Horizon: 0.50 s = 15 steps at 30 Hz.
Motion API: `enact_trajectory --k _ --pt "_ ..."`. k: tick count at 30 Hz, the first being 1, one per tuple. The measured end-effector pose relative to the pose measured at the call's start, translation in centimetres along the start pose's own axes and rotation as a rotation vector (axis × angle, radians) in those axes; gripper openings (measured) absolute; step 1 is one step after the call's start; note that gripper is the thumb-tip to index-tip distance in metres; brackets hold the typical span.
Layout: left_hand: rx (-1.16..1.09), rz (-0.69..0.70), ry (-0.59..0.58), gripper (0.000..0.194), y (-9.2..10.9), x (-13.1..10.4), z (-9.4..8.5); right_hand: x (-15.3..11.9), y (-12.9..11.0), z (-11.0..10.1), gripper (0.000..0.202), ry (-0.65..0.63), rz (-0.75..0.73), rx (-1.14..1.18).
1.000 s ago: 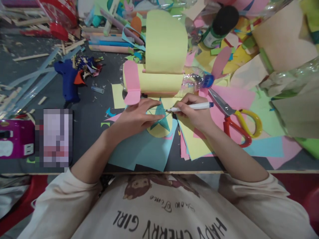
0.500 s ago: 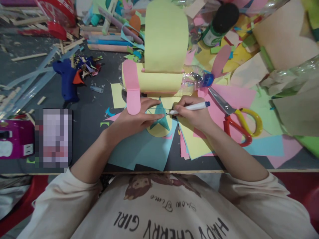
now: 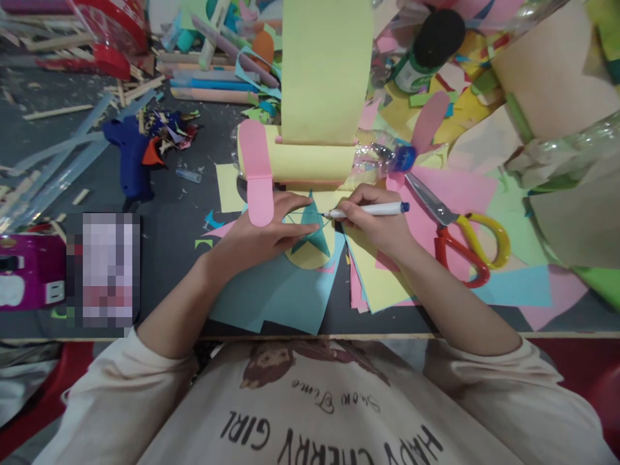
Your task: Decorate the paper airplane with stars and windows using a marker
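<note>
Teal star [image 3: 311, 216] partly under left hand [image 3: 277, 229]

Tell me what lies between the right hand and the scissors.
Pink paper lies there, and the blue end of the pen in the right hand juts out over it toward the scissors. The head view shows this.

Right fingers [image 3: 349, 208] hold white marker [image 3: 378, 209], tip at teal star [image 3: 311, 218].

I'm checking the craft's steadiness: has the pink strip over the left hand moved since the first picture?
Yes: against the blue cap, the pink strip now reaches farther down the view, across the left hand.
</note>
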State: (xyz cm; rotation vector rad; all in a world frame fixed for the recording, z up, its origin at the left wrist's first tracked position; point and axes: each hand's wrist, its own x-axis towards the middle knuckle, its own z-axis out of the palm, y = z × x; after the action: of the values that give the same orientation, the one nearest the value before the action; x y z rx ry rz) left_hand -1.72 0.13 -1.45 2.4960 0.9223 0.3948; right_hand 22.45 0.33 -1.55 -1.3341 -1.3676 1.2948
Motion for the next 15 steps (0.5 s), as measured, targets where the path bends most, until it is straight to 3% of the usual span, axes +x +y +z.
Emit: enact_trajectory --k 8,15 --pt "0.036 0.023 -0.005 0.036 -0.29 -0.17 0.12 0.01 -0.64 0.06 0.02 -0.023 0.004 0.016" --pt "0.023 0.019 -0.01 0.037 -0.37 -0.19 0.23 -0.08 0.13 -0.13 0.022 0.032 -0.033 -0.009"
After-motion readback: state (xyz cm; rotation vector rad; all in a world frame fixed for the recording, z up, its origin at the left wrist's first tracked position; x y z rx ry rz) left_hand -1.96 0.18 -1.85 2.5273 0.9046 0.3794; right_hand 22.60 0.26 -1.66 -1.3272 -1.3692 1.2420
